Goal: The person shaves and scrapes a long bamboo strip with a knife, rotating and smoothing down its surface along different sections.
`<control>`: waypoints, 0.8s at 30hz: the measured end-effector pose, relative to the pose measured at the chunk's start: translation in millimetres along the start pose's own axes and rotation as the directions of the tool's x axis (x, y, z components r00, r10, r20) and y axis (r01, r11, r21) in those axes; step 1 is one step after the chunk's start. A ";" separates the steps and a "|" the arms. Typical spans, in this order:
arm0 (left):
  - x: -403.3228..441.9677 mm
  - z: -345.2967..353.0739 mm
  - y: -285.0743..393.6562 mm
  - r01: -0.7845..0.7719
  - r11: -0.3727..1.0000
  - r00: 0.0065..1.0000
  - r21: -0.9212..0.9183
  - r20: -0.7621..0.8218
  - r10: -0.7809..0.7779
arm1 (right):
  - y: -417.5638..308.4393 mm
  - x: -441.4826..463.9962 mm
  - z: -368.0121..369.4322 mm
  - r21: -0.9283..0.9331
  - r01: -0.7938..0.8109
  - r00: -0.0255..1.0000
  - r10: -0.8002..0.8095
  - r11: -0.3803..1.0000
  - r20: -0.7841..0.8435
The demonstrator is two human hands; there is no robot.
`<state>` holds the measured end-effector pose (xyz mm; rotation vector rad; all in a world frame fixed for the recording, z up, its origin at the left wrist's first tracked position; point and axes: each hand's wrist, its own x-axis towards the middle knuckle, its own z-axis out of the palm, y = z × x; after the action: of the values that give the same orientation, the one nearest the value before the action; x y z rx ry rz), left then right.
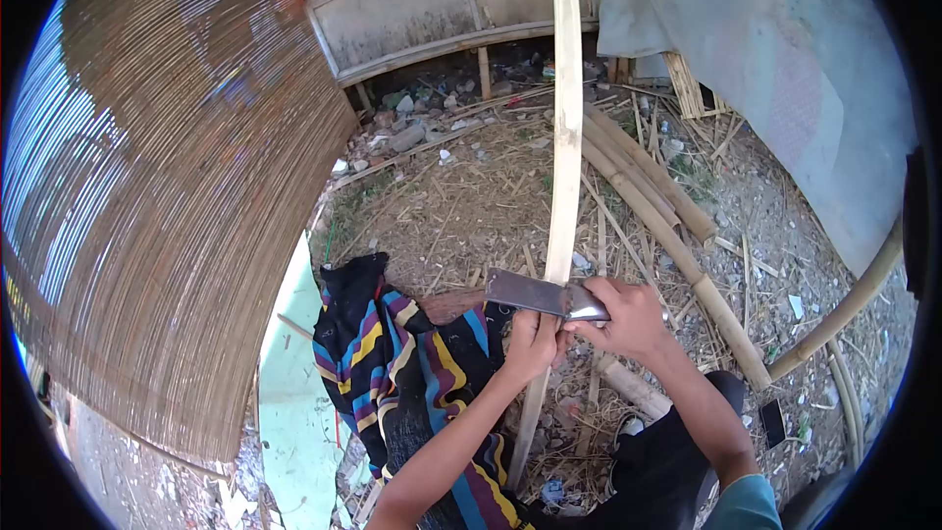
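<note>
A long, pale split bamboo strip (566, 167) runs from the top of the view down between my hands, its lower end beside my legs. My left hand (535, 339) is closed around the strip just below the blade. In my right hand (623, 317) is the metal handle of a cleaver. Its broad, dark blade (525, 291) lies across the strip, pointing left. Whether the edge has cut into the bamboo is hidden. A striped multicoloured cloth (388, 358) is bunched beside my left arm.
Several bamboo poles (687, 255) lie on the littered ground to the right, near a dark phone-like object (772, 423). A slatted bamboo screen (186, 196) stands left, beside a pale green board (294, 412). A grey sheet (775, 69) hangs at the right, and a panelled wall (402, 15) stands behind.
</note>
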<state>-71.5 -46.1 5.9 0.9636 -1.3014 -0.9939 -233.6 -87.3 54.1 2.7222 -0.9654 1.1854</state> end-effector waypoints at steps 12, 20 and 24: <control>-6.5 -5.5 5.8 0.052 0.997 0.995 -0.050 -0.082 -0.056 | 2.1 -18.7 24.0 0.093 -0.150 0.985 0.140 0.984 0.104; -0.6 4.6 -13.8 -0.090 0.994 0.983 0.056 -0.153 0.098 | 5.0 -13.8 32.5 0.248 -0.158 0.985 0.171 0.956 -0.032; -4.6 16.5 -8.5 -0.106 0.974 0.976 0.199 -0.164 0.140 | 3.4 -9.3 30.4 0.438 -0.244 0.940 0.322 0.865 -0.112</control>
<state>-88.3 -44.4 -2.9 1.0762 -1.3050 -0.6809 -220.4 -92.7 25.6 2.7601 -1.2475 1.8602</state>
